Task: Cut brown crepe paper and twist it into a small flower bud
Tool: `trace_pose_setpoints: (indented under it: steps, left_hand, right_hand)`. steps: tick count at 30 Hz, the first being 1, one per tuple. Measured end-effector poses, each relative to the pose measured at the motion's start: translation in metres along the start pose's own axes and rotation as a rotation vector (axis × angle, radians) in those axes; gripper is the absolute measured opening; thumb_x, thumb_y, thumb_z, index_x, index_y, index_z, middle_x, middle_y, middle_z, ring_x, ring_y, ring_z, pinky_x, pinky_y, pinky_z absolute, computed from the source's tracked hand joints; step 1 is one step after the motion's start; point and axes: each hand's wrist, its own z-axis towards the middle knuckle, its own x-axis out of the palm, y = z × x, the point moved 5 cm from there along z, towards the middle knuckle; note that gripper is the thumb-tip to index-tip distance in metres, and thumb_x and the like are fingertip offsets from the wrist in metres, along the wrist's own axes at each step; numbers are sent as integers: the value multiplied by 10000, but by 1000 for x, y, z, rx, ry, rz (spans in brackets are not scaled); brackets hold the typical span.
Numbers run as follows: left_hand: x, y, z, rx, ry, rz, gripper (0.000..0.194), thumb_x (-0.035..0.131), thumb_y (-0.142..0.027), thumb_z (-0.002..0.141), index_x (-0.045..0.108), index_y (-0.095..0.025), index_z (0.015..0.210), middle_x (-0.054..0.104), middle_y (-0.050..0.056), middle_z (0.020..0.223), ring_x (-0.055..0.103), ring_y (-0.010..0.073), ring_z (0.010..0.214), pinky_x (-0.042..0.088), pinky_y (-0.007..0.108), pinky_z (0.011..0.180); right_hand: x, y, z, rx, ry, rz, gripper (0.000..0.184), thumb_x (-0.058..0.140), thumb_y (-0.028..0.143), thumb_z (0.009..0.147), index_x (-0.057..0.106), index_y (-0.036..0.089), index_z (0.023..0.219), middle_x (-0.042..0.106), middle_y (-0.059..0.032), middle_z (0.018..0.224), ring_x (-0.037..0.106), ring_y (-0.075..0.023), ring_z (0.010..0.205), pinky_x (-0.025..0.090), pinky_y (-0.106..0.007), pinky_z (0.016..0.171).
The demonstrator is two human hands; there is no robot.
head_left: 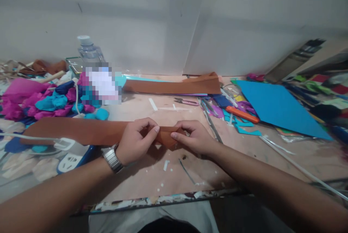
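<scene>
A long brown strip (89, 131), like paper or thin felt, stretches from the left pile to the middle of the table. My left hand (138, 138), with a metal watch on its wrist, pinches the strip between thumb and fingers. Close by on the right, my right hand (194, 137) grips the strip's right end, which is folded over at an angle. The fold lies between my two thumbs, just above the tabletop (130, 182). Some of the fingers are hidden behind the strip.
Pink and blue crumpled pieces (51, 99) heap up at left, near a water bottle (91, 51) and a power strip (72, 160). Behind lie another brown strip (174, 87) and thread snips (187, 102). At right are an orange-handled cutter (241, 114) and a blue sheet (282, 106).
</scene>
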Motion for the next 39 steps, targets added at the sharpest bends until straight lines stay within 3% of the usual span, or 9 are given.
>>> trace_pose_setpoints:
  steps: [5,12,19,24,29,35,39]
  left_hand:
    - [6,-1,-2,16,121,56,208,624,-306,948,685,-178,795,695,4,715,614,144,662,469,276,656]
    - [7,-2,-4,94,133,173,158,652,-294,928,738,-200,834,756,19,791,661,181,755,477,347,787]
    - [13,-8,-5,185,169,172,162,616,-271,961,745,-225,876,769,-10,806,651,174,766,426,405,899]
    - [11,-8,-6,172,156,185,191,589,-265,969,734,-216,855,758,0,781,650,180,760,441,396,860]
    - [4,-1,-3,61,62,119,208,587,-291,966,710,-197,827,719,8,747,632,166,708,477,317,719]
    - [0,-1,-2,49,11,112,198,597,-293,952,720,-187,837,722,18,763,640,169,723,483,299,699]
    - [2,-5,-3,87,44,171,189,599,-270,936,702,-196,795,711,11,721,624,172,706,464,329,729]
  right_hand:
    - [0,6,-2,-94,9,-98,219,703,362,916,762,156,874,718,-18,739,595,-120,639,435,-235,599]
    - [2,8,-6,-172,-1,-131,147,696,260,926,770,177,1022,782,-54,923,699,-152,783,522,-262,713]
    - [4,10,-7,-165,7,-125,165,689,215,929,776,201,1068,799,-43,947,732,-148,798,570,-251,719]
    - [0,11,-7,-171,-40,-120,235,718,218,901,744,210,1135,795,-60,1095,747,-189,990,600,-319,904]
    - [6,1,-6,-62,16,74,459,797,310,864,660,214,1292,743,-86,1205,728,-177,941,603,-278,763]
    - [9,-6,-2,16,46,142,252,789,328,868,735,158,1046,750,-47,918,674,-144,759,562,-249,660]
    - [3,-1,-5,-62,-34,38,425,811,323,855,690,218,1249,742,-91,1179,709,-185,929,577,-264,699]
